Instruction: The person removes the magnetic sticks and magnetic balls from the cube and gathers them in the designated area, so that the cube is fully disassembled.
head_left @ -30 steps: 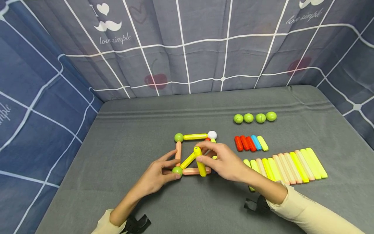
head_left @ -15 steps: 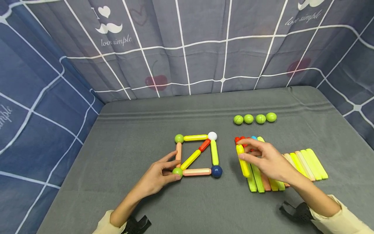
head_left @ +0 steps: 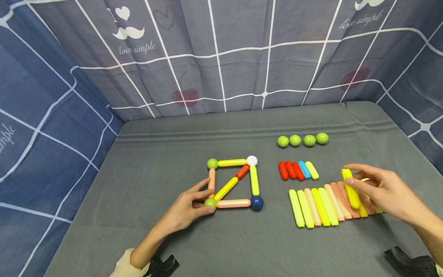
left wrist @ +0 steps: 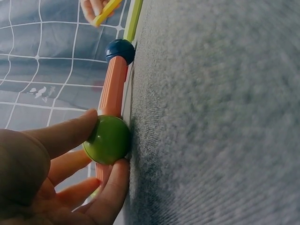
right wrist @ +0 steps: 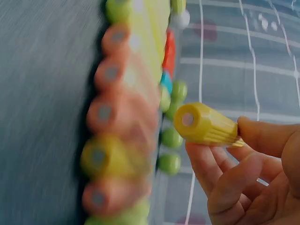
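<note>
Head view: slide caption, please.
Left hand pinches a round green ball on a ball-and-stick square; right hand holds a yellow ridged stick above a row of coloured sticks.

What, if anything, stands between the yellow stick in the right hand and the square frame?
Part of the row of sticks lies between, flat on the table; the right hand holds the yellow stick above it. Nothing visible blocks a raised path to the frame.

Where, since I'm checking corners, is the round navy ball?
Head view: right of the left hand, the navy ball joins a ridged pink stick and yellow-green stick.
</note>
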Motion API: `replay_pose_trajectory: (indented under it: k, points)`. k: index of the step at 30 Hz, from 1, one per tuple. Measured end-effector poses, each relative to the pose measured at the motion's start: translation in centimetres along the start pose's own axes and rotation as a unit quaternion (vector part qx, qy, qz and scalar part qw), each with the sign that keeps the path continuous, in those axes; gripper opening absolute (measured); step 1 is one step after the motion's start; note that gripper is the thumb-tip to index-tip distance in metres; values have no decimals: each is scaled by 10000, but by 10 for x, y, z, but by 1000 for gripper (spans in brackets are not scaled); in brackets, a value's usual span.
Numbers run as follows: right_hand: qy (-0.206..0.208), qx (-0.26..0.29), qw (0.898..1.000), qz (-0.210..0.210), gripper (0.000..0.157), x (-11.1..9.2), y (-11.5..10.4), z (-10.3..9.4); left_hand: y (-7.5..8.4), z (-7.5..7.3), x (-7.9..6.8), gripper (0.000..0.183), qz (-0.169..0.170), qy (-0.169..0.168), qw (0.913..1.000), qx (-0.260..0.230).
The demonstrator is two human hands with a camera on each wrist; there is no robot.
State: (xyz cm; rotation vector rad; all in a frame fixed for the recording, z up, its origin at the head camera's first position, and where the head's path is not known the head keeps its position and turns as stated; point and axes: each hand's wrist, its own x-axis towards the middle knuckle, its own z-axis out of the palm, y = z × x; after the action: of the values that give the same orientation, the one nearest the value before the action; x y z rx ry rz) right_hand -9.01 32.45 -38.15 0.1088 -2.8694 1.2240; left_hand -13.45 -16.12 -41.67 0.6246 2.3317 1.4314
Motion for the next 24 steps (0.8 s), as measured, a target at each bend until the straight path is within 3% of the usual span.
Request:
replay_pose_trajectory:
  k: [9,15,24]
  points:
    - [556,-1352,9848,934,44,-3,39,-22,1,-1,0,53,-18,-11,10000,-40]
    - [688,-2035,9738,748,35,2,68,-30,0,0,1,53,4,22,10000,13]
    - [219,-1813,9765,1143,40,0,86,-28,0,0,1,53,-18,9,10000,48]
